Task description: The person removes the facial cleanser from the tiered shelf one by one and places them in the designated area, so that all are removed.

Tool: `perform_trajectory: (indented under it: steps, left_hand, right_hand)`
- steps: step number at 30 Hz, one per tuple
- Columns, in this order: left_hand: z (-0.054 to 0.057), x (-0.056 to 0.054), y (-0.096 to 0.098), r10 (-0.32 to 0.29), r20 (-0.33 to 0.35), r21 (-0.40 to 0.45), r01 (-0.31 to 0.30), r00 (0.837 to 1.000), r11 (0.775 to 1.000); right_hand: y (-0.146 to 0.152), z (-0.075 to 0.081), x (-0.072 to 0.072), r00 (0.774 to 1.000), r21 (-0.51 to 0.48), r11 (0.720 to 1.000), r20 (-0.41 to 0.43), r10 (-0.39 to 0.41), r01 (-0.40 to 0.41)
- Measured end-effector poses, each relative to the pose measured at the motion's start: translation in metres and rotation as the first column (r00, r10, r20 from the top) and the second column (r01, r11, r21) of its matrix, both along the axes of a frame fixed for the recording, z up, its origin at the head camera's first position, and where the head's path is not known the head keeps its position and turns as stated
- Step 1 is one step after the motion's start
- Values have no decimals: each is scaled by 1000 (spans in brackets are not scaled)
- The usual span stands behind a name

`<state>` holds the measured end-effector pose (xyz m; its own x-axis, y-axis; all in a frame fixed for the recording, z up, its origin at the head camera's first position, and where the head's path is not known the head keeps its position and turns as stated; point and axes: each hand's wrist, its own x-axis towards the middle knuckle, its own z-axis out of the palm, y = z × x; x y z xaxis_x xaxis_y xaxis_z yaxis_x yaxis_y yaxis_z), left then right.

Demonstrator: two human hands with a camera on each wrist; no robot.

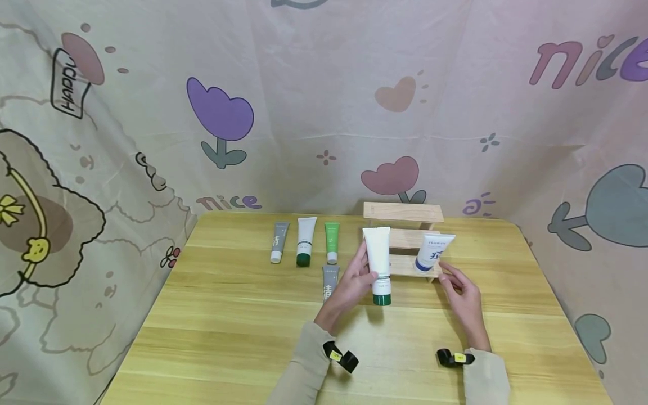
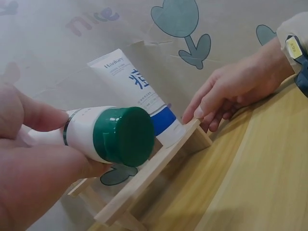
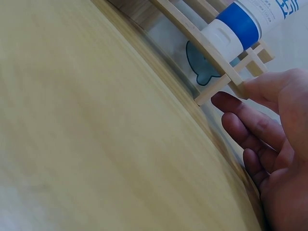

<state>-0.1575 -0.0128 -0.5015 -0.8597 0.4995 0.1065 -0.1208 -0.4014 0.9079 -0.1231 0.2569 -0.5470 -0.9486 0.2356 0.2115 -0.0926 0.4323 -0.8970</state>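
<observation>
My left hand [image 1: 356,281] holds a white squeeze tube [image 1: 378,259] with a dark green cap, thumb in front and fingers behind. The tube is upright, cap down, before the left part of a stepped wooden stand [image 1: 402,211]; in the left wrist view its green cap [image 2: 129,136] faces the camera. On the lowest step, near its right end, a white tube with a blue band [image 1: 432,251] stands on its cap, leaning slightly. My right hand [image 1: 463,295] pinches that step's right end with thumb and index finger; the other fingers [image 3: 240,130] are curled below.
Left of the stand are a grey tube [image 1: 279,242], a white tube with green cap [image 1: 305,242] and a green tube [image 1: 331,242] in a row. Another grey tube [image 1: 330,281] lies nearer, partly behind my left hand. A printed cloth [image 1: 304,112] hangs behind the wooden table [image 1: 228,326].
</observation>
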Motion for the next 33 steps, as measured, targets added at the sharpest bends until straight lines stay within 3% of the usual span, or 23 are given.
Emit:
perform_trajectory:
  steps: [8, 15, 22, 28, 33]
  left_hand:
    - [0, 4, -4, -33, -45, 32, 34, 998, 999]
    - [-3, 7, -9, 29, -69, 24, -27, 997, 999]
    - [-9, 9, -12, 49, -7, 63, -49, 999, 997]
    - [-9, 10, -15, 81, 59, 88, -86, 995, 992]
    - [-7, 11, -19, 98, 60, 90, -103, 993, 991]
  right_hand:
    - [1, -1, 1, 1000, 7, 1000, -8, -2, 2]
    - [1, -1, 0, 1000, 9, 1000, -17, 0, 0]
    - [2, -3, -1, 1000, 2, 1000, -24, 3, -3]
    - [13, -32, -10, 1000, -19, 1000, -25, -1, 0]
    - [6, -14, -5, 1000, -9, 1000, -29, 5, -5]
